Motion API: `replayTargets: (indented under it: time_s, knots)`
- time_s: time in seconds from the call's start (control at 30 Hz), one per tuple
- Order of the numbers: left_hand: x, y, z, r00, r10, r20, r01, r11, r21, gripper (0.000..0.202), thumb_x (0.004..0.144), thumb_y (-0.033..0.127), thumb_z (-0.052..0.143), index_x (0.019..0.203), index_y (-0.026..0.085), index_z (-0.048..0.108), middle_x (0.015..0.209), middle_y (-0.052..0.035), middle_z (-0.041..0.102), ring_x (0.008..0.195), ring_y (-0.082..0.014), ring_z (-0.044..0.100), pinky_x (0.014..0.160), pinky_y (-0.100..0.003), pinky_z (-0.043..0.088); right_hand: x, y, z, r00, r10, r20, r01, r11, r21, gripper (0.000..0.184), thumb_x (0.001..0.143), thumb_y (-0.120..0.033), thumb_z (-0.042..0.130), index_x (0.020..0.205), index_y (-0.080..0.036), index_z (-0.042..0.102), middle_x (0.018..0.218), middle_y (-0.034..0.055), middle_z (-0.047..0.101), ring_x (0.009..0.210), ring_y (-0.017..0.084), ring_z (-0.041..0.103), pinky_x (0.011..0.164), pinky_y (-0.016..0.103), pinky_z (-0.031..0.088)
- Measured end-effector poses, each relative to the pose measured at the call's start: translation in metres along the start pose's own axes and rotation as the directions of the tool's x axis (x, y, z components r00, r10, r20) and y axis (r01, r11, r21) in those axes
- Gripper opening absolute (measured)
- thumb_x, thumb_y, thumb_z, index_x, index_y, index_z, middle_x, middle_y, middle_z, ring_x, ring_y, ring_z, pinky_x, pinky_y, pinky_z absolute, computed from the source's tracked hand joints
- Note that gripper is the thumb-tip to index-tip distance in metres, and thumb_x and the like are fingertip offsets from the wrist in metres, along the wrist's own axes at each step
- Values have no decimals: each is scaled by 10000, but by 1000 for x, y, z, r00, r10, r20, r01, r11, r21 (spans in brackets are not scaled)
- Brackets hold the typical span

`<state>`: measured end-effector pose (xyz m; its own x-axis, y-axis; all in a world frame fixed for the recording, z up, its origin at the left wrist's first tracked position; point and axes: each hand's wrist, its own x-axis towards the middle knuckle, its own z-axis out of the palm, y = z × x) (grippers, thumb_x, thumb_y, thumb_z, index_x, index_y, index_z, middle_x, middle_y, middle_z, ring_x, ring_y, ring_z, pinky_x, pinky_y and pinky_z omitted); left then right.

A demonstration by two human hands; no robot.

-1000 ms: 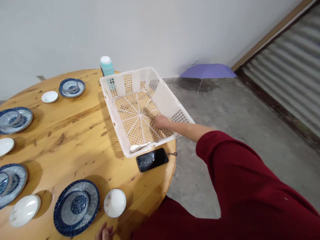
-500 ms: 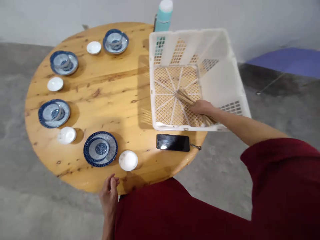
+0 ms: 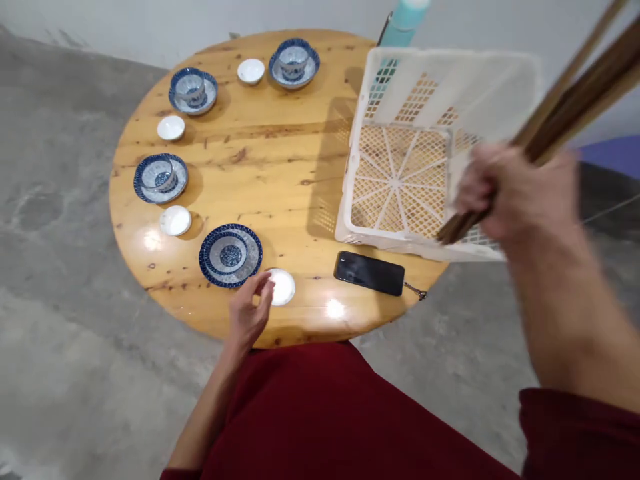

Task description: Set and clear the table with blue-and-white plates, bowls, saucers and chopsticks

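Observation:
My right hand (image 3: 520, 190) is closed round a bundle of wooden chopsticks (image 3: 575, 93). It holds them tilted above the near right side of the white plastic basket (image 3: 395, 233), and both hand and sticks are blurred. Over the table's near edge, my left hand (image 3: 250, 310) is empty, thumb and fingers bent but apart. Its fingertips overlap the left side of a small white bowl (image 3: 283, 288); whether they touch it I cannot tell. Just beyond lies a blue-patterned plate with a bowl (image 3: 231, 255) on it.
On the round wooden table (image 3: 280, 193) stand more blue-patterned place settings (image 3: 161, 179) and small white bowls (image 3: 175, 221). A black phone (image 3: 370, 273) with a strap lies in front of the basket. Behind the basket is a turquoise bottle (image 3: 403, 27).
My right hand has lifted the chopsticks up out of the basket. My left hand has moved forward and right, up to the white bowl. The view has shifted left.

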<state>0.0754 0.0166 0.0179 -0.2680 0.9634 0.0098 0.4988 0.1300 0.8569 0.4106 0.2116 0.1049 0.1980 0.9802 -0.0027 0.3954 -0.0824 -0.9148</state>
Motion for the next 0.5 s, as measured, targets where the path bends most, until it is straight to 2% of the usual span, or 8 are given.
replayTargets:
  time_s: [0.03,0.1,0.17,0.23,0.3,0.37,0.43,0.5]
  knots:
    - [10,11,3,995,86,49,-83,994,-71,326,921,403,571,1119,168,680,973,-77,748,856,-162,717,823,-287,570,-35,-12,21,997,13,73,-17,999,51,308,828,-515,655,734,-232,579,580,40,593,477,136,569,409,246,363]
    - [23,33,5,966,224,129,-193,956,-220,487,874,410,651,1294,170,592,1143,-109,717,1048,-199,692,911,-325,560,-102,-24,72,969,49,244,-80,990,116,374,783,-529,700,641,-234,520,457,-31,459,386,117,449,363,243,346]
    - [28,49,0,933,301,199,-220,912,-346,645,840,423,697,1399,171,496,1287,-139,655,1191,-235,637,982,-368,538,-154,-25,128,907,46,420,-123,980,159,404,763,-555,691,610,-226,514,450,-34,457,433,143,508,400,258,422]
    - [24,54,-13,917,300,264,-178,898,-403,609,852,417,685,1379,165,510,1287,-139,655,1152,-238,656,964,-374,548,-191,-20,178,893,-34,449,-103,955,278,392,728,-562,696,622,-214,550,527,-4,555,551,182,604,500,284,513]
    - [16,47,-32,924,245,292,-130,923,-363,421,874,383,657,1226,155,622,1166,-115,706,1021,-222,696,909,-362,565,-216,-13,217,899,-120,422,-62,917,394,323,716,-512,705,763,-199,645,723,31,681,737,224,680,664,318,578]
    - [6,31,-52,946,193,262,-124,958,-259,264,871,349,655,1044,154,694,1033,-93,733,960,-224,698,905,-372,555,-234,-4,248,898,-169,407,-43,885,463,285,726,-449,710,864,-202,680,844,42,714,862,245,694,788,339,582]
    - [-2,12,-68,956,176,233,-137,975,-174,195,860,331,662,948,165,713,958,-81,734,982,-238,685,933,-381,532,-250,6,273,905,-164,392,-70,851,520,264,739,-421,712,894,-210,676,865,40,711,895,244,687,830,349,578]
    - [-9,-7,-78,951,178,254,-142,978,-153,180,869,330,645,928,176,716,917,-70,731,988,-238,675,936,-374,520,-263,16,295,916,-123,382,-129,812,570,289,744,-442,714,915,-218,650,874,41,702,886,234,678,835,356,578]
